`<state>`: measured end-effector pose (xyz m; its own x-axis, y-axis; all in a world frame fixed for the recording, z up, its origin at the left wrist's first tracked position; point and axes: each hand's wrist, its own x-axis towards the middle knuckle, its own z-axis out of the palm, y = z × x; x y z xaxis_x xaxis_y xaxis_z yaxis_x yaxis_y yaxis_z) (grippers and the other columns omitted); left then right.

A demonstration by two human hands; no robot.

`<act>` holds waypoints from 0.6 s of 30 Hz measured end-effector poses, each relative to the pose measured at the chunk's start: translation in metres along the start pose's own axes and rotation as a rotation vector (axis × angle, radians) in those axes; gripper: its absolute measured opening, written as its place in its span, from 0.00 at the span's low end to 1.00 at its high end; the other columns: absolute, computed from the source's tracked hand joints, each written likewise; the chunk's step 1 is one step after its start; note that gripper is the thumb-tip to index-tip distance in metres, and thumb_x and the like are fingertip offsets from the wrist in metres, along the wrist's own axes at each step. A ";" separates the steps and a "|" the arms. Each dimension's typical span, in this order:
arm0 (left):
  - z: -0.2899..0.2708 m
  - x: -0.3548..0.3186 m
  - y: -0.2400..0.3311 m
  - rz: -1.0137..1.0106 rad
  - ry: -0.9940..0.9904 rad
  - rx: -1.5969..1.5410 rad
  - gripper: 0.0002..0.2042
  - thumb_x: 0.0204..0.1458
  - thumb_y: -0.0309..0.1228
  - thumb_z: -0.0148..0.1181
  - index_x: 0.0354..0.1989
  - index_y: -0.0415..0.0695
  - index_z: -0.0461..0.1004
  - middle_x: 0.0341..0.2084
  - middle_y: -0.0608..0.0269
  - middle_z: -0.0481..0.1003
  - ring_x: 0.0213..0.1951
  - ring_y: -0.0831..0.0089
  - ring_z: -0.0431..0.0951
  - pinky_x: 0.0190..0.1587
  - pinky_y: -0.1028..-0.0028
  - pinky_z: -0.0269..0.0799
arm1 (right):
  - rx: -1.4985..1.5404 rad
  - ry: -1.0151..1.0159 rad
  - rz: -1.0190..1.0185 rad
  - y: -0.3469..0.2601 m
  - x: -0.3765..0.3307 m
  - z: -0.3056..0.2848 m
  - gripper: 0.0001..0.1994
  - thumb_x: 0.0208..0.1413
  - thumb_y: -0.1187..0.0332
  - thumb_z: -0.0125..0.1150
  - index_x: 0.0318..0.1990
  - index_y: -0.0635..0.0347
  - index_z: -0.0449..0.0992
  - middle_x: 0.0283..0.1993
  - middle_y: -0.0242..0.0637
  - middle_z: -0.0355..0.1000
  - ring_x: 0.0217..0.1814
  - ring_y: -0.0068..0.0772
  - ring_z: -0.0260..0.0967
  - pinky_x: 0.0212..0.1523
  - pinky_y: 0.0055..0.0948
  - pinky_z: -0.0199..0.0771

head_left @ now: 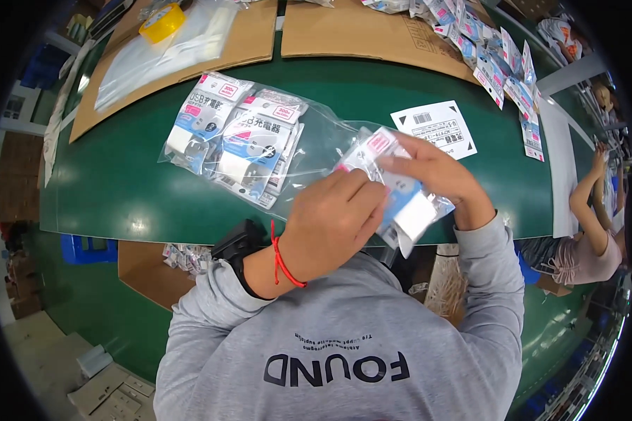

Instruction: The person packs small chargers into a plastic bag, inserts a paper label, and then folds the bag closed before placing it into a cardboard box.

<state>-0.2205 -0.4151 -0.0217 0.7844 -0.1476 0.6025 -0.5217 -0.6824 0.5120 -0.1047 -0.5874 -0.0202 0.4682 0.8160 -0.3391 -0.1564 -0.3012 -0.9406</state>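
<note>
**Both hands close on a charger packet at the tabletop's near edge**

The green tabletop (pixel 119 182) curves across the view, with brown cardboard sheets (pixel 358 31) along its far side. A yellow tape roll (pixel 162 22) sits on the far left sheet, and a white label sheet (pixel 434 128) lies on bare green just beyond the hands. A row of small packets (pixel 495 67) runs down the far right. Another person's arm (pixel 588 203) reaches in at the right edge.

The left hand (pixel 333 217) has its grip curled, fingers pressed against the near side of a charger packet (pixel 407 203). The right hand (pixel 435 172) pinches the same packet from above, fingers closed over its top. The packet sits at the mouth of a clear plastic bag (pixel 239 137) that already holds several like packets and lies flat to the left of the hands.

Open green surface stretches left of the bag to the tabletop's edge; the near edge runs just under the hands.
</note>
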 end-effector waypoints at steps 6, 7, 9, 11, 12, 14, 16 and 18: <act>-0.005 -0.004 -0.001 0.088 -0.033 0.004 0.07 0.42 0.22 0.59 0.32 0.40 0.73 0.24 0.60 0.69 0.25 0.65 0.72 0.26 0.71 0.69 | -0.233 -0.067 -0.239 0.011 0.023 0.013 0.25 0.60 0.70 0.53 0.64 0.62 0.58 0.56 0.32 0.66 0.55 0.19 0.62 0.55 0.22 0.64; -0.006 -0.005 0.000 0.107 -0.038 -0.011 0.08 0.42 0.23 0.57 0.33 0.40 0.73 0.25 0.60 0.68 0.26 0.65 0.72 0.26 0.71 0.69 | -0.090 -0.025 -0.209 0.010 0.028 0.017 0.25 0.60 0.70 0.53 0.64 0.61 0.58 0.56 0.32 0.66 0.56 0.19 0.61 0.55 0.23 0.63; -0.011 -0.006 0.004 0.101 -0.058 -0.016 0.09 0.41 0.23 0.56 0.34 0.39 0.72 0.26 0.60 0.68 0.27 0.65 0.72 0.27 0.71 0.69 | 0.194 0.057 -0.145 -0.002 0.040 0.033 0.24 0.61 0.71 0.52 0.64 0.61 0.59 0.58 0.33 0.65 0.58 0.18 0.60 0.57 0.23 0.62; -0.013 -0.007 0.009 0.106 -0.106 -0.051 0.12 0.41 0.25 0.54 0.37 0.38 0.72 0.27 0.60 0.67 0.29 0.65 0.73 0.28 0.73 0.69 | 0.234 0.135 -0.176 -0.006 0.051 0.050 0.24 0.61 0.69 0.52 0.64 0.61 0.59 0.56 0.34 0.66 0.56 0.20 0.61 0.57 0.24 0.63; -0.011 -0.007 0.010 0.103 -0.103 -0.052 0.12 0.41 0.25 0.54 0.37 0.38 0.72 0.27 0.60 0.67 0.29 0.65 0.73 0.28 0.73 0.69 | 0.278 0.223 -0.210 -0.006 0.056 0.060 0.23 0.62 0.67 0.53 0.63 0.61 0.59 0.54 0.35 0.68 0.55 0.22 0.62 0.56 0.25 0.63; -0.005 -0.008 0.016 0.162 -0.109 -0.029 0.15 0.41 0.25 0.54 0.40 0.37 0.71 0.29 0.59 0.68 0.30 0.66 0.73 0.30 0.74 0.70 | 0.319 0.300 -0.239 -0.004 0.065 0.081 0.23 0.62 0.64 0.53 0.62 0.61 0.60 0.52 0.36 0.69 0.54 0.24 0.64 0.56 0.26 0.64; -0.006 -0.008 0.018 0.199 -0.115 -0.029 0.16 0.42 0.26 0.54 0.41 0.36 0.71 0.30 0.59 0.68 0.31 0.66 0.73 0.31 0.75 0.70 | 0.229 0.572 -0.432 0.005 0.074 0.103 0.21 0.62 0.64 0.52 0.60 0.62 0.61 0.51 0.36 0.69 0.52 0.23 0.65 0.53 0.25 0.66; -0.011 -0.006 0.016 0.202 -0.080 -0.115 0.17 0.40 0.25 0.54 0.42 0.36 0.71 0.31 0.59 0.69 0.31 0.66 0.73 0.31 0.75 0.71 | 0.181 0.705 -0.532 0.002 0.068 0.109 0.21 0.62 0.64 0.52 0.60 0.62 0.62 0.51 0.36 0.69 0.51 0.23 0.65 0.52 0.25 0.67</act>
<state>-0.2372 -0.4173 -0.0109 0.6820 -0.3323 0.6515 -0.7017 -0.5482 0.4550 -0.1679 -0.4784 -0.0469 0.9331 0.3155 0.1725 0.1267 0.1605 -0.9789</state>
